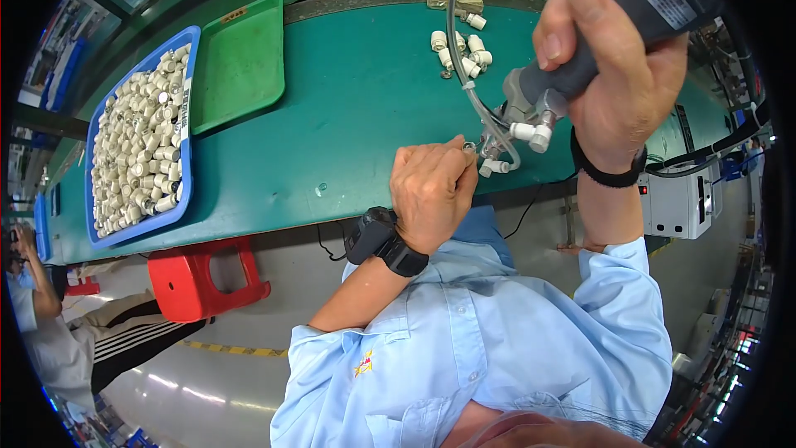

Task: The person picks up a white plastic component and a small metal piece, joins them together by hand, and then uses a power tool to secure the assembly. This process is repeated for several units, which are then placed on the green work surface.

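My right hand [618,54] is wrapped round a dark grey hand-held power tool [564,75] with a silver metal head, held above the bench's near right part. White fittings [531,133] and a clear tube are joined to its head. My left hand [433,191] is closed at the bench's front edge, fingertips pinched right beside the tool's tip. A small round metallic bit shows at those fingertips; its kind is hidden. Beyond the tool, several loose white cylindrical parts [471,62] lie on the green bench top [348,108].
A blue tray [189,166] full of white cylindrical parts stands at the left, beside a green tray [240,66]. A red stool [186,286] is under the bench edge. Cables and a white box [680,199] are at the right. Another person [70,336] is at far left.
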The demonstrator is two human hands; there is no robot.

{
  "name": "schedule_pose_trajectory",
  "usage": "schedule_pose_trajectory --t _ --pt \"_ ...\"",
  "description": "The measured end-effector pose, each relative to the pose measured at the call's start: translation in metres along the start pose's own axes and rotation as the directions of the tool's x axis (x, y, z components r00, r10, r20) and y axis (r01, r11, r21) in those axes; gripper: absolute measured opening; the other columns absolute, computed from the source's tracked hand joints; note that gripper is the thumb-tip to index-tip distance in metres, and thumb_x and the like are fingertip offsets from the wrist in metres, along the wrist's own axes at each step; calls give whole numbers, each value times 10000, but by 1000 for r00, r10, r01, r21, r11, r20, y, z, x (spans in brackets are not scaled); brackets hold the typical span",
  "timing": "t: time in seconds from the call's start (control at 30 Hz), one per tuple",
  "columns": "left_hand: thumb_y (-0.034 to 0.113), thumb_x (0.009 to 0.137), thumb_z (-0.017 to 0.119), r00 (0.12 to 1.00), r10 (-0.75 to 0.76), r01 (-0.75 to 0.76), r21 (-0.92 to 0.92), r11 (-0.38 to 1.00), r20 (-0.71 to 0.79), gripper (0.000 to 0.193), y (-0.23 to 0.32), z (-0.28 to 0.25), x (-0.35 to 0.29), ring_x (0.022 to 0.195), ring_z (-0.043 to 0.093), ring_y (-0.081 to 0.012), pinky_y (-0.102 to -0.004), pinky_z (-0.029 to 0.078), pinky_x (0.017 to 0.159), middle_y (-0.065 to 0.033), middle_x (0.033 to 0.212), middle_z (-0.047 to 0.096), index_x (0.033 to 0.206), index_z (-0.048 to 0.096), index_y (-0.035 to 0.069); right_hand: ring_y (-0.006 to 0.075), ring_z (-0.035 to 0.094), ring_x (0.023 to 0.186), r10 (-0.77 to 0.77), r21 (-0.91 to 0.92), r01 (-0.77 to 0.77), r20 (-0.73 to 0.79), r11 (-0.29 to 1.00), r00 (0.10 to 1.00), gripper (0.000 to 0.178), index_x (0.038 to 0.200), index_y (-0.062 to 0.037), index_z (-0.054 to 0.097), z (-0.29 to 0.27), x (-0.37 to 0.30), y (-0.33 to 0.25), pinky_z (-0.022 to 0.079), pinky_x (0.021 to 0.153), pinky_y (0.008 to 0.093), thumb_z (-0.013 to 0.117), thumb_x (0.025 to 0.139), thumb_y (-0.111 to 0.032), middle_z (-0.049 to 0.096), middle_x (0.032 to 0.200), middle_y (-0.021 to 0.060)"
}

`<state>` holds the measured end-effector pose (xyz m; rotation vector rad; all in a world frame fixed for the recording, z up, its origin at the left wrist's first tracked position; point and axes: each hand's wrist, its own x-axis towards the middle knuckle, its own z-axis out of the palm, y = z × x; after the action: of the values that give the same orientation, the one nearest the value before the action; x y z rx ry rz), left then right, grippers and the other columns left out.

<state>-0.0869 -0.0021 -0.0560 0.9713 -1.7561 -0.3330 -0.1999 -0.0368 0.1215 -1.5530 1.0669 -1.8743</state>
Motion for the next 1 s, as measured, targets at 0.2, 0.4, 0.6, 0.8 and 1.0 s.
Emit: schedule_pose_trajectory --t 0.2,0.4,0.6,0.8,1.0 --pt "6 752 749 1000 18 -18 9 1000 18 148 -1 -2 1 787 692 -217 -342 443 725 -81 891 744 763 622 81 153 580 502 -10 2 10 162 1000 987 214 1036 54 564 -7 2 10 501 474 273 639 882 -75 572 661 66" --pt "16 780 746 998 47 -48 -15 999 -41 143 -1 7 0 769 680 -218 -346 442 720 -75 880 741 757 620 81 122 550 483 -121 -75 118 -49 990 991 219 1067 46 570 -33 26 -11 468 455 242 618 945 -130 571 618 53" --pt "38 778 758 997 67 -65 39 997 -35 125 -6 6 -3 798 651 -237 -360 451 725 -81 921 735 772 638 72 111 534 479 -140 -48 138 -45 989 989 219 1091 36 568 -35 28 -3 457 445 242 603 982 -151 564 614 56" --pt "72 753 786 998 57 -57 31 998 -24 137 -3 4 -4 855 642 -248 -373 456 734 -88 980 730 820 666 63 112 537 481 -117 -2 117 -72 993 991 214 1088 37 563 -33 16 2 465 448 245 598 979 -143 562 610 57" --pt "73 711 805 999 47 -47 -3 999 -11 184 -2 2 -3 854 644 -259 -369 450 739 -90 980 741 855 691 69 117 533 476 -78 26 80 -88 996 993 214 1080 42 561 -24 5 -5 472 454 249 605 969 -135 564 610 58"
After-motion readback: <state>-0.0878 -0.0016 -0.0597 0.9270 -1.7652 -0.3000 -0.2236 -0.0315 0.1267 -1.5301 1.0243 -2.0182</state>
